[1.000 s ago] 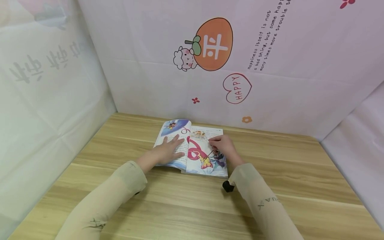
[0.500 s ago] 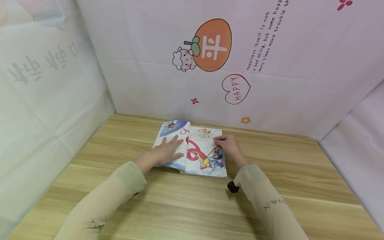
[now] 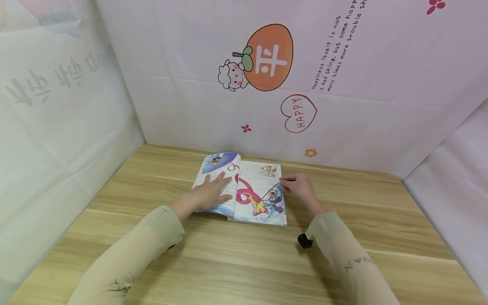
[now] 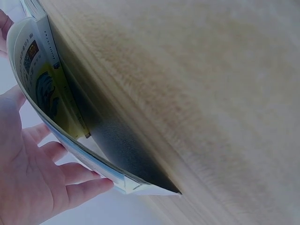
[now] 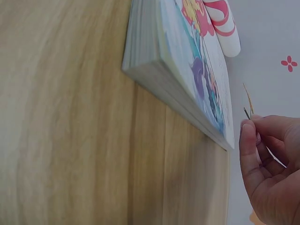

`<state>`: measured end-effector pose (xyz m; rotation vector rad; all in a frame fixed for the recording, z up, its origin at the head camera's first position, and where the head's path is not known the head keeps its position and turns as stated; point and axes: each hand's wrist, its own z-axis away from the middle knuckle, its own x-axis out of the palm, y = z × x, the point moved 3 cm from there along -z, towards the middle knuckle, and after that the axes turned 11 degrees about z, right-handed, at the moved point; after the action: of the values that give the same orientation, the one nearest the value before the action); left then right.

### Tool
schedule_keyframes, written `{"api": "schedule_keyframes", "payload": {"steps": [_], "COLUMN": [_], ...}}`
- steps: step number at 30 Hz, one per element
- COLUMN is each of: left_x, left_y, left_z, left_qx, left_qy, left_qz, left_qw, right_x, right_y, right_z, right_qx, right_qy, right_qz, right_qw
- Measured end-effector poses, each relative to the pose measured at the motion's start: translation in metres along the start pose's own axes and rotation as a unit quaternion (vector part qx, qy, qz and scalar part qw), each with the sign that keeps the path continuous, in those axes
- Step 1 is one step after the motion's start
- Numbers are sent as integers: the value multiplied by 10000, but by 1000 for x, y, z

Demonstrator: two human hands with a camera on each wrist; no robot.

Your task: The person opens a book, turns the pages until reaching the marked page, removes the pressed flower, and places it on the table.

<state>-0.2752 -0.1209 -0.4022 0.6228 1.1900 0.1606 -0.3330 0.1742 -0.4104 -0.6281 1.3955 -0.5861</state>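
A thick illustrated book (image 3: 244, 214) lies open on the wooden table. My left hand (image 3: 209, 192) rests on its left page with fingers spread, pressing it down; in the left wrist view the left hand (image 4: 37, 173) lies along the page's outer side, and the cover curves up off the table. At the right page's outer edge, my right hand (image 3: 299, 186) pinches a thin orange-and-white bookmark (image 3: 269, 168) by its slender stem, between thumb and forefinger. Edge-on in the right wrist view, the bookmark (image 5: 249, 99) sticks up from the fingertips of the right hand (image 5: 272, 159).
The wood-grain table (image 3: 236, 267) stretches in front of the book and to both sides. Behind stands a white printed sheet (image 3: 183, 106), close to the book's far edge. A black piece (image 3: 305, 241) shows at the right cuff.
My right hand has moved to the right across the right page to its outer edge, carrying the bookmark along. My left hand stays on the left page.
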Motion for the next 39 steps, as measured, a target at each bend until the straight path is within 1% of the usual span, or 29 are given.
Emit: {"api": "schedule_keyframes", "payload": {"steps": [4,13,20,25,28,34,39], "left_x": [0,-1,-1,-1,-1,-2,-1], "left_y": [0,2,2,3,3,3,1], "left_z": [0,1,2,2,2,2,2], "left_qx": [36,-5,-2,31,39,68,71], "left_qy": [9,-12,23,29,29,54,99], "left_qz": [14,45,60,50,72,90,112], "left_qw": [10000,10000,10000,10000,10000,9999,9999], "right_x": [-5,-19,-27,-26,-27,-33,-41], "right_y": [6,14,21,32,39,51,55], "right_z": [1,6,11,10,10,12,15], "right_qx": [-34,-73,-269,-164,-95,64,145], "right_qy": [22,8,1,69,85,7,-27], "right_qz": [-40,-30,113,262,163,-302,-345], "right_qw": [10000,10000,9996,9995,9998,9995,9993]}}
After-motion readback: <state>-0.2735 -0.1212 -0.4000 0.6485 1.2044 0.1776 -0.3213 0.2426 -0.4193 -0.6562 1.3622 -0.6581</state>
